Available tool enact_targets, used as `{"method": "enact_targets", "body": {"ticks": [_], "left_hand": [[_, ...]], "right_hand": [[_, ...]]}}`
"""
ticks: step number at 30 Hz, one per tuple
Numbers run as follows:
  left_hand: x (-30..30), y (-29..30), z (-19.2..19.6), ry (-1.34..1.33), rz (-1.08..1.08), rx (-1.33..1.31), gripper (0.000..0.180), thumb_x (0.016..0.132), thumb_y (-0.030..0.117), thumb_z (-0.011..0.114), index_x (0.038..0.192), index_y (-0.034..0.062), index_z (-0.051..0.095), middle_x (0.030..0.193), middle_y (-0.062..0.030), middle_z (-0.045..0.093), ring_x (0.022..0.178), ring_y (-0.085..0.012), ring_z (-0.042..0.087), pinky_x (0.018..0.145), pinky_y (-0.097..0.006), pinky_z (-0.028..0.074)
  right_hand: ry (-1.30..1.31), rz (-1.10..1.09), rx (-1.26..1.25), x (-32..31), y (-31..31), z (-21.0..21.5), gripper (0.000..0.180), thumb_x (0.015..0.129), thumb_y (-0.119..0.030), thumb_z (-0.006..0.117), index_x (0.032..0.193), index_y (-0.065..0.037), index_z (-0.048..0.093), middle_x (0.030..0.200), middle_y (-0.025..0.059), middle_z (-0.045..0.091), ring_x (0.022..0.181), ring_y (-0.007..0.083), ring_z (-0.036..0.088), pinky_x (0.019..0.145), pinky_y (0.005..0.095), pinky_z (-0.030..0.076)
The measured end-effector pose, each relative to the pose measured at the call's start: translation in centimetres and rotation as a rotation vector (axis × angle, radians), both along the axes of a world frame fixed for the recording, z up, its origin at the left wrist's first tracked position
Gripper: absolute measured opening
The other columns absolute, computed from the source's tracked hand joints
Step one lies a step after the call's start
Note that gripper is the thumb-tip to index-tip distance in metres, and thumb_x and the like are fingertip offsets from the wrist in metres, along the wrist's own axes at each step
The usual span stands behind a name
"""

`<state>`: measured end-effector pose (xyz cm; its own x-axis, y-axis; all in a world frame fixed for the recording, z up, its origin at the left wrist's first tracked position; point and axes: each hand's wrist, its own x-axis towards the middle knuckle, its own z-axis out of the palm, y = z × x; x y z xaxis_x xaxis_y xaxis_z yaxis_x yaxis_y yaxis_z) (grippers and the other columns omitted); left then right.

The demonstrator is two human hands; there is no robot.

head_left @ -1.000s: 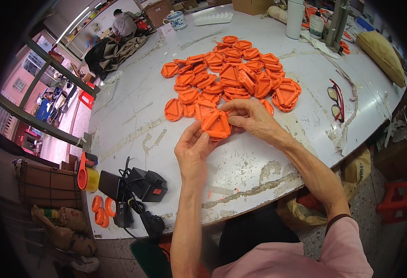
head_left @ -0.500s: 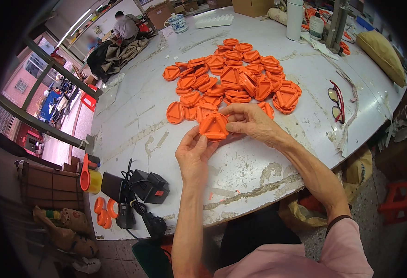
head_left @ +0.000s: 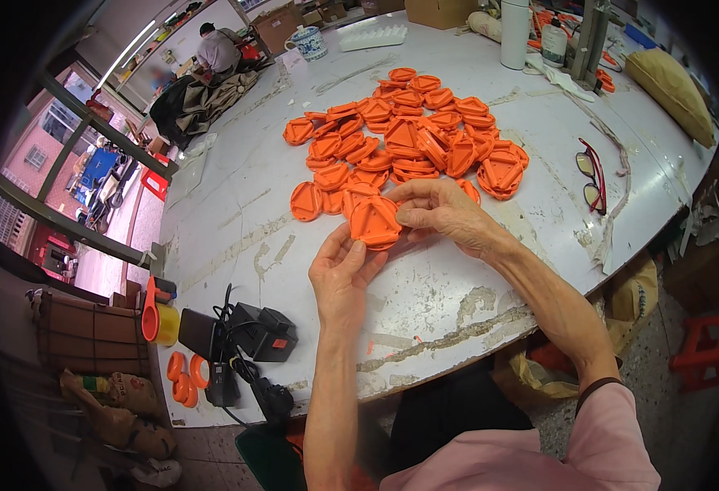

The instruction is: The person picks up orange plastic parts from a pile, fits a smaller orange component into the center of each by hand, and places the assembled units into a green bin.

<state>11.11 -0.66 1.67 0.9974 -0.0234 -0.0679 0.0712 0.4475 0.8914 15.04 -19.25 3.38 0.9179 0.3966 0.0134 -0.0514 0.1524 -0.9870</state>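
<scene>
Between both hands, just in front of the pile, is a round orange plastic part point(head_left: 375, 222) with a raised triangle on its face. My left hand point(head_left: 341, 266) grips its lower left edge, thumb in front. The fingers of my right hand point(head_left: 441, 214) are closed on its upper right edge. Behind it a heap of similar orange parts point(head_left: 404, 137) spreads over the white table point(head_left: 237, 204), some stacked and some tilted. The far side of the held part and some fingertips are hidden.
Black power adapters with cables point(head_left: 263, 331), several orange rings point(head_left: 181, 385) and a yellow cup point(head_left: 163, 324) sit at the near left. Red-framed glasses point(head_left: 593, 176) lie at the right. Farther back stand a white bottle point(head_left: 515, 33) and a patterned mug point(head_left: 309, 42). A person point(head_left: 219, 51) sits far left.
The held orange part has turned a little, so its triangular face shows more squarely. Both hands keep their hold, and the whole view has shifted slightly.
</scene>
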Motion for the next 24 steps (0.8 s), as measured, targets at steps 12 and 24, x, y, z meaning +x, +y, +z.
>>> {"method": "enact_targets", "body": {"ticks": [12, 24], "left_hand": [[-0.09, -0.10, -0.05, -0.007, -0.013, 0.002, 0.046, 0.082, -0.007, 0.055, 0.127, -0.0078, 0.042, 0.112, -0.0136, 0.057, 0.099, -0.0196, 0.060, 0.081, -0.034, 0.055], [-0.07, -0.15, -0.16, -0.020, -0.015, -0.003, 0.046, 0.081, -0.010, 0.056, 0.125, -0.0074, 0.044, 0.110, -0.0144, 0.059, 0.095, -0.0210, 0.062, 0.079, -0.031, 0.057]], "right_hand": [[0.068, -0.044, 0.001, 0.14, -0.10, -0.01, 0.030, 0.084, -0.010, 0.061, 0.111, 0.000, 0.058, 0.084, 0.0016, 0.063, 0.065, 0.0065, 0.056, 0.060, 0.0194, 0.046], [0.137, -0.050, -0.001, 0.21, -0.14, -0.08, 0.029, 0.084, -0.012, 0.062, 0.111, -0.001, 0.059, 0.089, 0.0026, 0.063, 0.067, 0.0065, 0.055, 0.062, 0.0197, 0.045]]}}
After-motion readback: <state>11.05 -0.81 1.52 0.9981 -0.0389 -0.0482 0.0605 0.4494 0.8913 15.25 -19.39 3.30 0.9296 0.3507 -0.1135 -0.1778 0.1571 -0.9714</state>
